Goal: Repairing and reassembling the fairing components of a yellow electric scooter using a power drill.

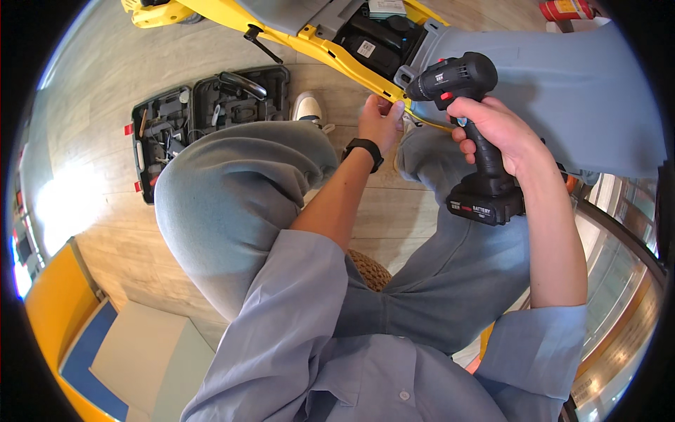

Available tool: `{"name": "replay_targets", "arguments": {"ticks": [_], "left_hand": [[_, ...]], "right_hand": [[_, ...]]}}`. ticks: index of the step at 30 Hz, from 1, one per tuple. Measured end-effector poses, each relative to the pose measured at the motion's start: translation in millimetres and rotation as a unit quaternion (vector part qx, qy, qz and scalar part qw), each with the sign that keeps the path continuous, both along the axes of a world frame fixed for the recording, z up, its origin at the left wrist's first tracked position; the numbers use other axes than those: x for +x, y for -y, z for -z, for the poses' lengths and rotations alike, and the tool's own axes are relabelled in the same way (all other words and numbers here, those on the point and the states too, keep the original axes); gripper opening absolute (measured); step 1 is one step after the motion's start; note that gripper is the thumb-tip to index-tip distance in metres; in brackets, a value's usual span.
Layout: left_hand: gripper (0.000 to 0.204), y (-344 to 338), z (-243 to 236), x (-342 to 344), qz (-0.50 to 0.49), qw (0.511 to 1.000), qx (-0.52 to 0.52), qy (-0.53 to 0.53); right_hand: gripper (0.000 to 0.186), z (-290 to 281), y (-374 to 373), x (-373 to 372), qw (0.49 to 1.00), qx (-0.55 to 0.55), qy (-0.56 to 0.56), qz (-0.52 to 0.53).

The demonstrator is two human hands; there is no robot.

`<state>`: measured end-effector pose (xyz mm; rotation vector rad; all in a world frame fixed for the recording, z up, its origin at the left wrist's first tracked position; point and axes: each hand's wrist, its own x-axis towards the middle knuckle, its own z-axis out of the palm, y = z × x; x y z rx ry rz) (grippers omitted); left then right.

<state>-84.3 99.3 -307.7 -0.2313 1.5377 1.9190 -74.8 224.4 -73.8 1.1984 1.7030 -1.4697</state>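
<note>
The person's right hand [498, 130] wraps around a black drill [467, 74], far and right of centre, its nose just beside a yellow frame [351, 65]; the left hand [380, 125] touches the frame, gripping or not, I cannot tell.

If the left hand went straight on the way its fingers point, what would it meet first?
Most likely the long, narrow yellow rim: the left hand has its fingers right at that edge, though one view leaves contact unclear.
</note>
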Motion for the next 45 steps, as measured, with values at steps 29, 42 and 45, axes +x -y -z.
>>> {"name": "replay_targets", "arguments": {"ticks": [29,42,45], "left_hand": [[0.037,29.9,-56.3,-71.7,0.336,0.633,-0.397,-0.573],[0.035,25.9,-62.9,-74.2,0.336,0.641,-0.407,-0.558],[0.036,29.1,-59.9,-72.8,0.322,0.647,-0.387,-0.573]], "right_hand": [[0.024,-21.8,-11.9,28.5,0.962,-0.096,-0.235,0.102],[0.024,-30.3,-22.4,32.2,0.953,-0.11,-0.257,0.116],[0.025,-30.4,-24.2,33.2,0.955,-0.106,-0.254,0.114]]}}
